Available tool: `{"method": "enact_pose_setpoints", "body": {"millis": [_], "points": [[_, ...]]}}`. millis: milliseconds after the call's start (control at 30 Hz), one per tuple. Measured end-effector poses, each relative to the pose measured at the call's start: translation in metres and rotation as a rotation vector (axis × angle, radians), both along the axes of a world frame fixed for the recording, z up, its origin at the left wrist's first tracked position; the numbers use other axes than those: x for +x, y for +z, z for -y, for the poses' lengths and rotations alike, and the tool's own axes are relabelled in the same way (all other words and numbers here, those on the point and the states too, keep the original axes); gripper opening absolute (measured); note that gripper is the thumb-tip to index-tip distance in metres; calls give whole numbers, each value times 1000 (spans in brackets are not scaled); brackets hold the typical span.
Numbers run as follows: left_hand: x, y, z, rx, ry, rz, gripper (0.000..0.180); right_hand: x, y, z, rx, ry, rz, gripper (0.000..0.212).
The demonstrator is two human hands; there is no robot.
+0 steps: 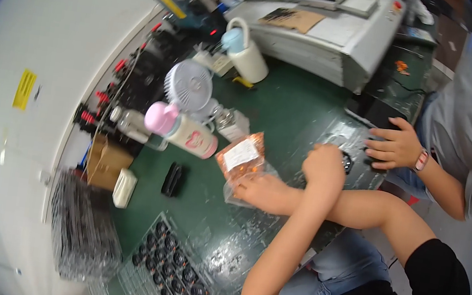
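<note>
My arms cross over the green table, the left forearm above the right one. My left hand [325, 165] is closed around a black round part [345, 162], which peeks out at its right side; most of the part is hidden. Further left, my right hand [269, 192] lies at the mouth of a clear plastic bag [241, 155] with small copper-coloured parts and a white label. Its fingers are bent onto the clear plastic, and the fingertips are partly hidden there. At the lower left, a clear tray [135, 287] carries several black round parts [179, 258] with copper-coloured bits.
Left of the bag stand a pink-capped bottle [189, 136], a white fan [190, 87] and a clear jar [232, 124]. A black clip-like object [172, 179] and stacked clear trays [83, 228] lie nearer. A co-worker's hand [396, 147] rests at the right, below a grey machine [323, 39].
</note>
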State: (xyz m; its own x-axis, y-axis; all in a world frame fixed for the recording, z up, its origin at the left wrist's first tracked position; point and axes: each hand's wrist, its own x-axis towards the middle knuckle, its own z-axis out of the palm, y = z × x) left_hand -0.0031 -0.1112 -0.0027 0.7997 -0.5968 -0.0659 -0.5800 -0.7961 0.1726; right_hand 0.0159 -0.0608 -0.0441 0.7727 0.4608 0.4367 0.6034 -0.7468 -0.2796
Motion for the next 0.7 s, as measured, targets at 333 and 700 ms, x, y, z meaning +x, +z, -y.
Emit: {"method": "enact_pose_setpoints", "body": {"millis": [333, 700], "points": [[-2, 41, -27, -419, -13, 70, 22, 8, 20, 4, 414, 189, -281, 16], [-3, 30, -241, -1650, 575, -343, 14, 5, 55, 14, 1181, 402, -1143, 15]]}}
